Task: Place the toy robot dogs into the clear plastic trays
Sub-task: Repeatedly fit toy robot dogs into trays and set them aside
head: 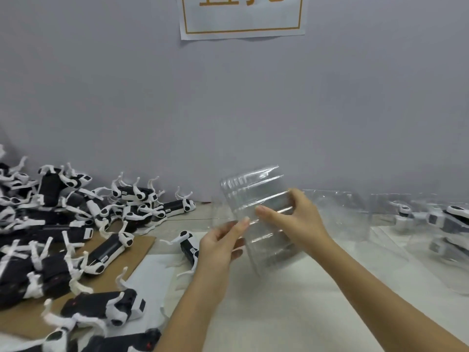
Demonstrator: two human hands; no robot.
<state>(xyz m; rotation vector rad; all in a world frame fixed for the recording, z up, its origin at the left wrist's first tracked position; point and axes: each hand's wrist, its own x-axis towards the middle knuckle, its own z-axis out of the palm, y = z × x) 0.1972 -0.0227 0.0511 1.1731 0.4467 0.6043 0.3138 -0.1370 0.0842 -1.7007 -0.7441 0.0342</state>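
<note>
I hold a clear plastic tray (253, 191) upright above the table in both hands. My left hand (223, 245) pinches its lower left edge between thumb and fingers. My right hand (291, 219) grips its right side, fingers curled across the front. One black-and-white toy robot dog (189, 246) lies on the table just left of my left hand, partly hidden behind it. A big heap of toy robot dogs (63, 224) covers the left of the table.
Brown cardboard (142, 246) lies under part of the heap. More clear trays (337, 212) lie flat at the right, and further right some filled trays hold dogs (439, 222). A grey wall with a paper sign (241, 19) stands close behind the table.
</note>
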